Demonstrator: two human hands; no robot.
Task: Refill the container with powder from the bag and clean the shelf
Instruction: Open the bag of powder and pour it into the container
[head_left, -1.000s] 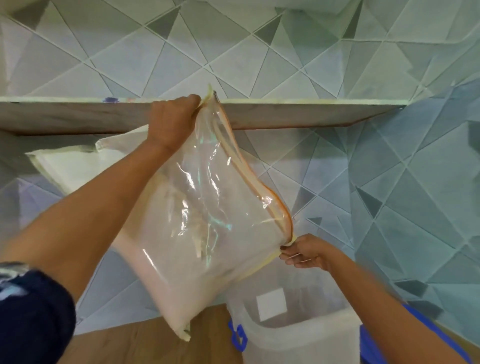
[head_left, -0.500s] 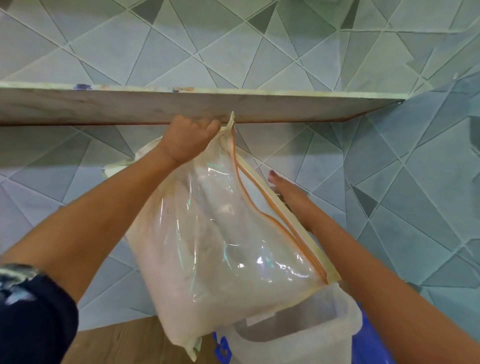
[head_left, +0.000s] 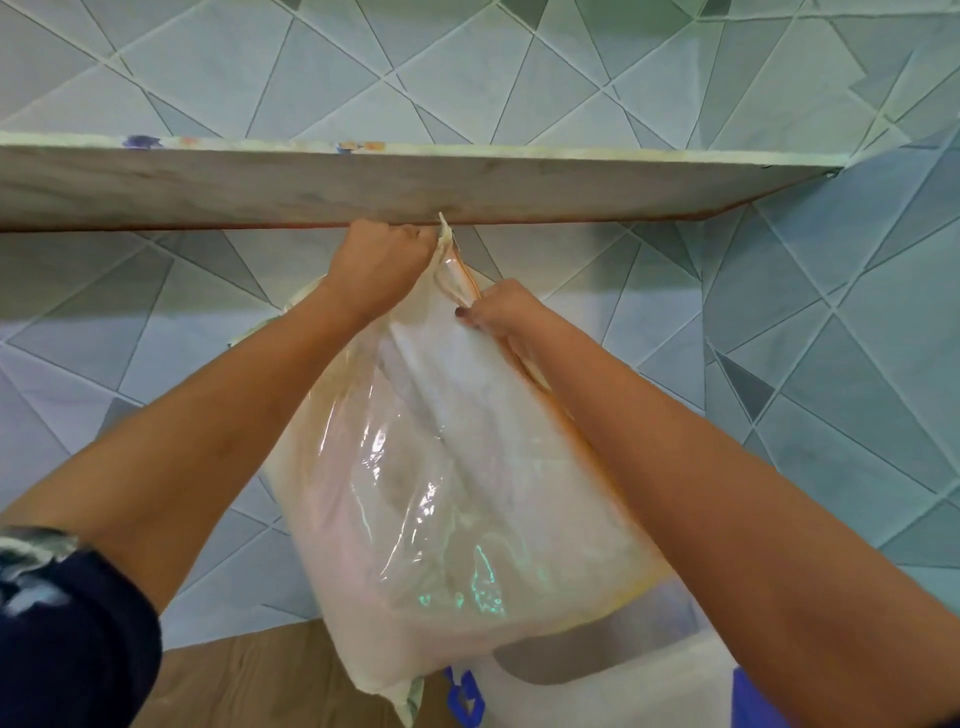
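As the left hand (head_left: 379, 260) clenched the top corner and the right hand's (head_left: 498, 309) fingers (head_left: 470, 317) pinched the orange zip of the clear plastic powder bag (head_left: 441, 493), which hung upright over the translucent white plastic container (head_left: 597, 686) beneath the grey wooden shelf's (head_left: 363, 187) front edge, pouring and shelf-cleaning both looked not yet done.

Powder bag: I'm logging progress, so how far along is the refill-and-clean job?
Done: the translucent white plastic container stands open below; its fill is hidden. In hand: the left hand grips the top corner of the clear plastic powder bag, and the right hand pinches its orange zip strip. Left: wiping the wooden shelf; no cloth is in view.
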